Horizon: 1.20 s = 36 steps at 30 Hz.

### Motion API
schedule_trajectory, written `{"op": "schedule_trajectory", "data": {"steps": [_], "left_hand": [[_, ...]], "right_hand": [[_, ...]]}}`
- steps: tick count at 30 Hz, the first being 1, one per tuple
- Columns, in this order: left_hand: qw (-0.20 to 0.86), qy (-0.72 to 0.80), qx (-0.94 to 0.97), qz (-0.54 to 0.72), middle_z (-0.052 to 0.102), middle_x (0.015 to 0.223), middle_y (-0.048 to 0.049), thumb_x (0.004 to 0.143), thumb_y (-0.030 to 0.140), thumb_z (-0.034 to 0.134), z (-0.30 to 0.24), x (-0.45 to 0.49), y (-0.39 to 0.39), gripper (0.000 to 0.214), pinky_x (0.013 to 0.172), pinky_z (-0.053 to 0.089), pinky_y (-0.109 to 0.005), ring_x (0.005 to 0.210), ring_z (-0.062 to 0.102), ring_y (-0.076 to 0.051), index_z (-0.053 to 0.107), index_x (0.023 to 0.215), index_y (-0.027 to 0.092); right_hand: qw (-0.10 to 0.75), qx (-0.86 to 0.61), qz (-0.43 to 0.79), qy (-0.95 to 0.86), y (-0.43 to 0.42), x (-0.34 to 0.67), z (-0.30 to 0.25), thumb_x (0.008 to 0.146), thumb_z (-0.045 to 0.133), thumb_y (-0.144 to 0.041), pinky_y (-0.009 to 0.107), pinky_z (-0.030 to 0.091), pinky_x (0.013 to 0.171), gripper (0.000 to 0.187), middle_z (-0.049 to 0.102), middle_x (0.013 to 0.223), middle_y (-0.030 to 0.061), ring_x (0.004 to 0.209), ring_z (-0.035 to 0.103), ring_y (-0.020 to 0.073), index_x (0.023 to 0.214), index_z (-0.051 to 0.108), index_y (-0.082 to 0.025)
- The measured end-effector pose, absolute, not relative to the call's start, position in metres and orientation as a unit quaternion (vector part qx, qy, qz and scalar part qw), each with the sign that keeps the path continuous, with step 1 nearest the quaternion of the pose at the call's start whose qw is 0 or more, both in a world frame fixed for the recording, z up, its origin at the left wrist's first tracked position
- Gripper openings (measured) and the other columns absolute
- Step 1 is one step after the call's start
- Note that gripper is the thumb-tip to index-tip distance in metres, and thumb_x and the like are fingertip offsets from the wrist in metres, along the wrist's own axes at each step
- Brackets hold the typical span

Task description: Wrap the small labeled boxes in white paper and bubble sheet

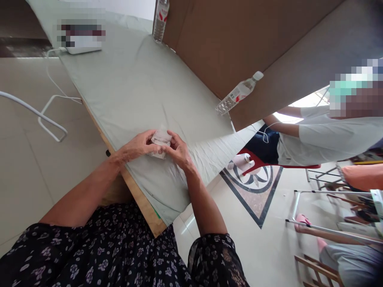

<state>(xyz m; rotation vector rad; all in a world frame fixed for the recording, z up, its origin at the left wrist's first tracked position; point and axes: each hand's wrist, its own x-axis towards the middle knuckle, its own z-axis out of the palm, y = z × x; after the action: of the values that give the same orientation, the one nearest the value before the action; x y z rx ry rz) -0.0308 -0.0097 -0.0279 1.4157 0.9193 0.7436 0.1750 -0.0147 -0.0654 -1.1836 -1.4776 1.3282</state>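
A small, soft white packet in clear, printed plastic, perhaps a tissue pack, rests on the cloth-covered table near its front corner. My left hand grips the packet's left side, thumb across the near face and fingers behind. On the opposite side, my right hand holds it the same way, its thumb close to the left one. The fingers partly cover the packet, so its print is not readable.
Brown cardboard panels stand across the table's right side. One water bottle leans before them; another bottle is farther back. A white device with a cable sits at far left. A person in a white shirt sits beyond the panels.
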Motion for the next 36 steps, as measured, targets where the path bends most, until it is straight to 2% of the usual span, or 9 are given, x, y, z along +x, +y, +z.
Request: {"op": "schedule_trajectory", "data": {"steps": [3, 6, 9, 13, 19, 28, 32, 36], "left_hand": [[0.637, 0.399, 0.562, 0.344, 0.069, 0.130, -0.0155, 0.071, 0.037, 0.074, -0.035, -0.029, -0.008, 0.086, 0.092, 0.056, -0.038, 0.116, 0.068, -0.028, 0.045, 0.149, 0.013], [0.636, 0.413, 0.544, 0.359, 0.068, 0.132, -0.0175, 0.072, 0.036, 0.074, -0.042, -0.027, -0.006, 0.094, 0.093, 0.057, -0.039, 0.119, 0.069, -0.029, 0.037, 0.155, 0.012], [0.638, 0.414, 0.533, 0.371, 0.069, 0.132, -0.0166, 0.073, 0.034, 0.075, -0.046, -0.025, -0.007, 0.096, 0.095, 0.058, -0.039, 0.118, 0.069, -0.028, 0.035, 0.157, 0.012], [0.620, 0.432, 0.542, 0.369, 0.066, 0.137, -0.0171, 0.075, 0.037, 0.074, -0.046, -0.022, -0.010, 0.095, 0.096, 0.057, -0.040, 0.118, 0.068, -0.028, 0.036, 0.158, 0.013], [0.517, 0.499, 0.611, 0.332, 0.064, 0.135, -0.0178, 0.075, 0.041, 0.072, -0.038, -0.020, -0.011, 0.096, 0.103, 0.052, -0.046, 0.117, 0.064, -0.030, 0.038, 0.158, 0.008], [0.518, 0.495, 0.619, 0.322, 0.066, 0.120, -0.0131, 0.076, 0.046, 0.068, -0.040, -0.023, -0.010, 0.091, 0.088, 0.052, -0.038, 0.099, 0.062, -0.023, 0.043, 0.155, 0.007], [0.509, 0.496, 0.627, 0.319, 0.066, 0.121, -0.0133, 0.078, 0.051, 0.066, -0.039, -0.024, -0.012, 0.089, 0.087, 0.051, -0.038, 0.098, 0.061, -0.023, 0.045, 0.153, 0.007], [0.508, 0.496, 0.628, 0.319, 0.066, 0.122, -0.0133, 0.079, 0.054, 0.065, -0.041, -0.024, -0.013, 0.089, 0.089, 0.051, -0.038, 0.100, 0.062, -0.023, 0.045, 0.154, 0.008]], "right_hand": [[0.419, -0.474, 0.521, -0.573, -0.012, 0.173, -0.068, 0.070, 0.086, -0.064, 0.036, 0.057, 0.090, 0.091, 0.075, 0.113, 0.0073, 0.099, 0.071, 0.0216, 0.145, 0.057, -0.022], [0.439, -0.490, 0.489, -0.572, -0.011, 0.171, -0.074, 0.070, 0.084, -0.066, 0.035, 0.057, 0.088, 0.088, 0.074, 0.112, 0.0071, 0.097, 0.070, 0.0202, 0.142, 0.060, -0.022], [0.453, -0.505, 0.456, -0.576, -0.011, 0.170, -0.080, 0.071, 0.082, -0.067, 0.033, 0.057, 0.083, 0.086, 0.072, 0.110, 0.0065, 0.092, 0.068, 0.0183, 0.140, 0.061, -0.022], [0.451, -0.504, 0.450, -0.583, -0.012, 0.169, -0.081, 0.075, 0.078, -0.069, 0.033, 0.057, 0.084, 0.081, 0.072, 0.112, 0.0071, 0.094, 0.068, 0.0183, 0.140, 0.063, -0.023], [0.468, -0.501, 0.448, -0.574, -0.013, 0.166, -0.082, 0.076, 0.078, -0.067, 0.034, 0.057, 0.086, 0.078, 0.074, 0.110, 0.0081, 0.094, 0.070, 0.0191, 0.137, 0.065, -0.020], [0.476, -0.496, 0.417, -0.595, -0.016, 0.160, -0.083, 0.085, 0.071, -0.058, 0.033, 0.057, 0.084, 0.061, 0.077, 0.104, 0.0060, 0.088, 0.070, 0.0174, 0.133, 0.065, -0.021], [0.474, -0.505, 0.375, -0.616, -0.020, 0.156, -0.079, 0.088, 0.067, -0.053, 0.033, 0.056, 0.079, 0.052, 0.078, 0.101, 0.0044, 0.080, 0.069, 0.0161, 0.130, 0.066, -0.023], [0.479, -0.509, 0.359, -0.619, -0.023, 0.154, -0.078, 0.089, 0.066, -0.054, 0.033, 0.057, 0.080, 0.049, 0.079, 0.100, 0.0049, 0.080, 0.070, 0.0169, 0.126, 0.066, -0.022]]}}
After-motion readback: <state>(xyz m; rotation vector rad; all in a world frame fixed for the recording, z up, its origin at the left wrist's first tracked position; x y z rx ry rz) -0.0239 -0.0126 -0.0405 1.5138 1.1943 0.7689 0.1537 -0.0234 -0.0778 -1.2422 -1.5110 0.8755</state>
